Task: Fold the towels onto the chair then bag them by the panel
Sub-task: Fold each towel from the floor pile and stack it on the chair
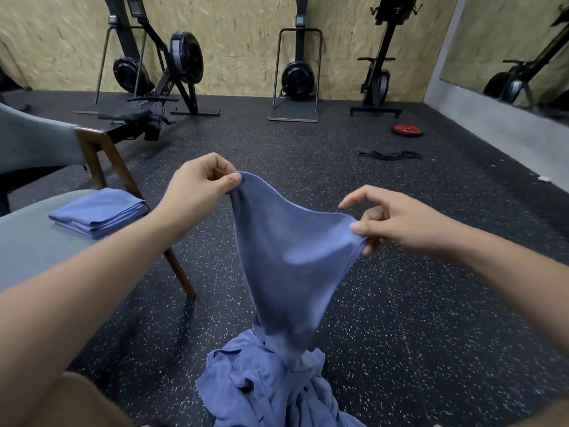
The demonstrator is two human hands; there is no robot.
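Observation:
A blue towel (286, 260) hangs stretched between my hands above the floor. My left hand (200, 183) pinches its upper left corner between thumb and fingers. Along the top edge, my right hand (397, 220) pinches the right corner, with the index finger lifted. The towel's lower end trails into a crumpled pile of blue towels (268, 383) at the bottom centre. Folded blue towels (98, 212) lie stacked on the grey seat of a wooden-legged chair (27, 241) at the left.
Black speckled rubber floor (400, 303) spreads all around. Exercise machines (160, 66) stand along the wooden panel wall (240, 41) at the back. A red weight plate (407, 130) and a black strap (389, 154) lie on the floor at right. A mirror (508, 47) lines the right wall.

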